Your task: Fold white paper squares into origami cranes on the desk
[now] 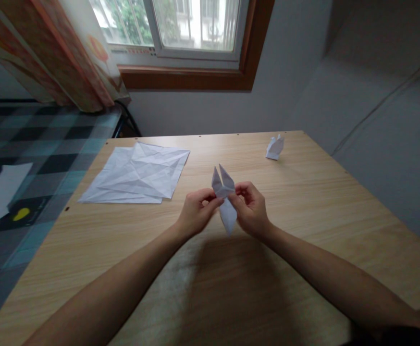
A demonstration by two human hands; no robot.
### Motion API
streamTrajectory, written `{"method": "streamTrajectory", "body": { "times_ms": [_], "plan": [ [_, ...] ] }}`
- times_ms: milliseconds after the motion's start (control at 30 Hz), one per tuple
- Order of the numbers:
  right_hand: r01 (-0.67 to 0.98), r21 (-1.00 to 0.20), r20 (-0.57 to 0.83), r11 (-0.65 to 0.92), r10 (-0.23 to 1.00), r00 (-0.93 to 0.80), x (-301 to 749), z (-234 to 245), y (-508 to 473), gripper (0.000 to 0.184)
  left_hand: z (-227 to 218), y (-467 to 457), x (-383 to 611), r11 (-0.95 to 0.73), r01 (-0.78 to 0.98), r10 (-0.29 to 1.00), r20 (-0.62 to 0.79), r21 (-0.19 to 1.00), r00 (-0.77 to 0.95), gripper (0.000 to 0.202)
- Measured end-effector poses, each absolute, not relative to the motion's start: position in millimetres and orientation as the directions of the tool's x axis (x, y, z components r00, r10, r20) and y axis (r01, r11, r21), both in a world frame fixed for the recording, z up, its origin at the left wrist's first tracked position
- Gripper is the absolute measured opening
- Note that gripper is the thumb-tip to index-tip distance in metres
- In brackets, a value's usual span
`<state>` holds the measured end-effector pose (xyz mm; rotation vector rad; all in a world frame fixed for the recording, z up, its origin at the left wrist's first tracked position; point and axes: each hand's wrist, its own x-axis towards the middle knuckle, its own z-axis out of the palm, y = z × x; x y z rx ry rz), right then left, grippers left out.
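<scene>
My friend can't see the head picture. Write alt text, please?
A person's left grip and right grip hold folded white paper over a wooden table. Creased paper sheets lie to the left; a folded paper figure stands right.

Your left fingers [203, 194] and right fingers [245, 186] are bare, as are your left forearm [123, 281] and right forearm [321, 266], each tapering to a slim wrist; black clothing [397, 335], its cut unclear, shows beneath your right forearm at the lower edge.
</scene>
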<state>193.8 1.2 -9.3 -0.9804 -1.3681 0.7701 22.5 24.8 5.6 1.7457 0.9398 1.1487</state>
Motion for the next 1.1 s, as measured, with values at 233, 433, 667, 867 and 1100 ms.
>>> {"method": "streamTrajectory", "body": {
  "times_ms": [233, 433, 667, 867, 1100],
  "plan": [
    [-0.039, -0.986, 0.166, 0.165, 0.986, -0.029, 190, -7, 2, 0.024, 4, 26, 29, -0.056, -0.162, 0.962, 0.096, 0.985, 0.256, 0.025],
    [0.306, -0.899, 0.335, 0.313, 0.942, 0.021, 188, -2, -4, 0.03, 8, 20, 29, -0.206, 0.018, 0.962, 0.199, 0.978, 0.189, 0.024],
    [0.357, -0.739, 0.553, 0.572, 0.817, -0.164, 187, 3, -5, 0.02, 10, 19, 26, -0.229, 0.112, 0.936, 0.187, 0.967, 0.299, 0.026],
    [0.104, -0.899, 0.403, 0.426, 0.896, -0.185, 190, -4, 1, 0.029, 8, 23, 25, -0.216, 0.049, 0.941, 0.195, 0.975, 0.275, 0.021],
    [-0.059, -0.937, 0.35, 0.345, 0.925, -0.146, 190, -9, 4, 0.03, 3, 24, 25, -0.242, 0.075, 0.938, 0.214, 0.967, 0.272, 0.019]
  ]
}}
